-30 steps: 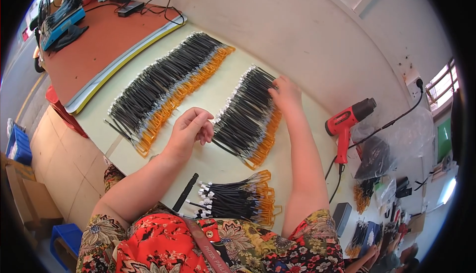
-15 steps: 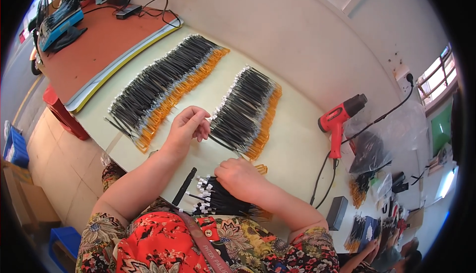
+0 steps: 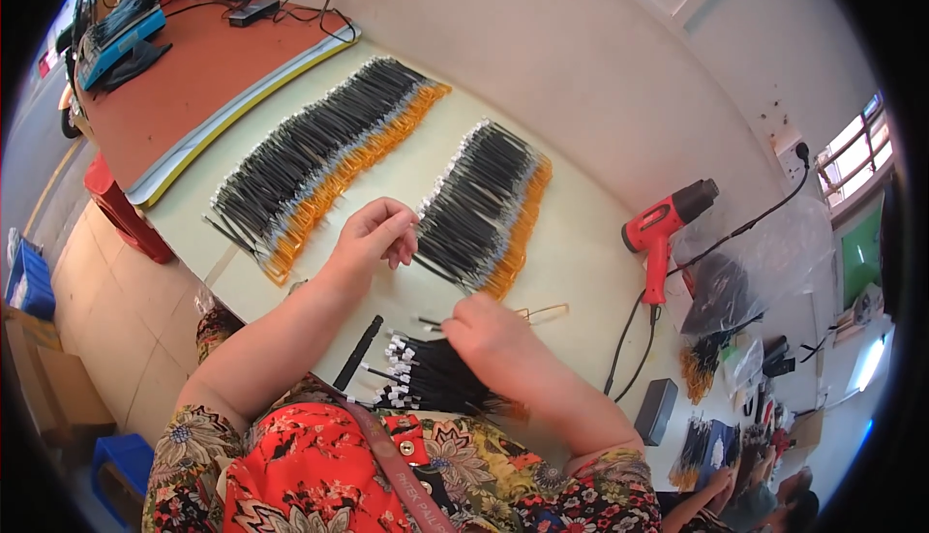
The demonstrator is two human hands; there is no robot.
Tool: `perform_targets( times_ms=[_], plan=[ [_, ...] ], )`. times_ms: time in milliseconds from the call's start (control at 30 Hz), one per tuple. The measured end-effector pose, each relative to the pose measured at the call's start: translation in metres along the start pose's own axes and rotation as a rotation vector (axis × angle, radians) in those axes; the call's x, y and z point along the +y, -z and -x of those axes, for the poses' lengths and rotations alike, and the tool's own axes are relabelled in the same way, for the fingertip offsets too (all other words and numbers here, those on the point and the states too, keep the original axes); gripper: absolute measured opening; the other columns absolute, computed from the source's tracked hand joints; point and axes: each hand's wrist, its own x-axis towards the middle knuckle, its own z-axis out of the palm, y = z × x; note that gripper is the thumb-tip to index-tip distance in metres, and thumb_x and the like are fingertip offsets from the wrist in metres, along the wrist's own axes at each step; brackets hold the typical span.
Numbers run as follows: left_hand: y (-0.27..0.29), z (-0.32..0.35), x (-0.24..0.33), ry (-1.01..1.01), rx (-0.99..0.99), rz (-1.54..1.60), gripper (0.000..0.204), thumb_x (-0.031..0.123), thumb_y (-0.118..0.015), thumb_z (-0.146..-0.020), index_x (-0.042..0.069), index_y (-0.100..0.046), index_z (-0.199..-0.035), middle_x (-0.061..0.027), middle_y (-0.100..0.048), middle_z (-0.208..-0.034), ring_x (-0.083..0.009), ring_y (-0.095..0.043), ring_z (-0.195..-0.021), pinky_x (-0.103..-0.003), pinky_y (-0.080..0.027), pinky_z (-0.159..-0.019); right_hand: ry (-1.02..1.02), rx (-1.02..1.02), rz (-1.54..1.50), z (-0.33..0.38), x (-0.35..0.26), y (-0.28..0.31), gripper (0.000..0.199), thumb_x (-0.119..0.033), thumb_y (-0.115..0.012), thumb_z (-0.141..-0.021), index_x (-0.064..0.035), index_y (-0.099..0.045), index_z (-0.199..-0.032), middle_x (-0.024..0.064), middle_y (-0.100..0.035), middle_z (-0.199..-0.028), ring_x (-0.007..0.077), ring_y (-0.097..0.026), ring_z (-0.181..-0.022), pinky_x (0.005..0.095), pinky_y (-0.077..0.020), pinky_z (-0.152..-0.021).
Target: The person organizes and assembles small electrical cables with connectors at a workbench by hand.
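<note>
On the pale table (image 3: pixel 581 243), right hand (image 3: pixel 489 330) hides part of cable bundle (image 3: pixel 435 378).

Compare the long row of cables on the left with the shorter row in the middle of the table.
The long row holds more cables and stretches farther along the table than the shorter row. The long row lies clear of both hands; the shorter row has the left hand at its near edge. Both are black cables with orange ends, laid side by side on the pale table.
</note>
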Motion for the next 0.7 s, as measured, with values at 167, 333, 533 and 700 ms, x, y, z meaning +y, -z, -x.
perform_targets(
  times_ms=[167,333,533,700],
  plan=[
    [0.000,0.001,-0.001,-0.004,-0.089,-0.025,0.018,0.023,-0.053,-0.092,0.007,-0.057,-0.098,-0.0030,-0.062,-0.078,-0.0094,-0.058,-0.066,-0.019,-0.041,-0.054,-0.073,0.094,0.008,-0.001,0.011,0.031,0.010,-0.002,-0.059,-0.073,-0.0033,-0.058,-0.083,0.0091,-0.052,-0.080,0.0261,-0.055,-0.079,0.0355,-0.0482,-0.064],
    [-0.003,0.002,-0.002,0.003,-0.334,-0.071,0.026,0.019,-0.057,-0.091,0.005,-0.056,-0.113,-0.0049,-0.063,-0.096,-0.0092,-0.059,-0.081,-0.021,-0.045,-0.059,-0.334,0.264,-0.350,-0.019,0.030,0.033,0.009,-0.007,-0.062,-0.082,-0.0018,-0.062,-0.089,0.0109,-0.056,-0.082,0.0273,-0.058,-0.077,0.0343,-0.0475,-0.064],
    [-0.005,0.004,0.000,0.028,-0.276,-0.091,0.022,0.016,-0.060,-0.090,0.005,-0.057,-0.109,-0.0052,-0.065,-0.090,-0.0098,-0.060,-0.075,-0.021,-0.044,-0.057,-0.352,0.223,-0.468,-0.037,0.034,0.022,0.014,-0.006,-0.065,-0.081,-0.0010,-0.063,-0.094,0.0072,-0.057,-0.080,0.0154,-0.059,-0.072,0.0263,-0.0474,-0.062],
    [0.001,0.003,0.003,-0.017,-0.140,-0.006,0.012,0.017,-0.058,-0.091,0.006,-0.056,-0.095,-0.0063,-0.064,-0.087,-0.0107,-0.060,-0.070,-0.021,-0.044,-0.055,-0.401,0.151,-0.504,-0.039,0.038,0.023,0.015,-0.008,-0.063,-0.083,0.0001,-0.062,-0.096,0.0064,-0.061,-0.083,0.0116,-0.059,-0.074,0.0256,-0.0481,-0.064]
  ],
)
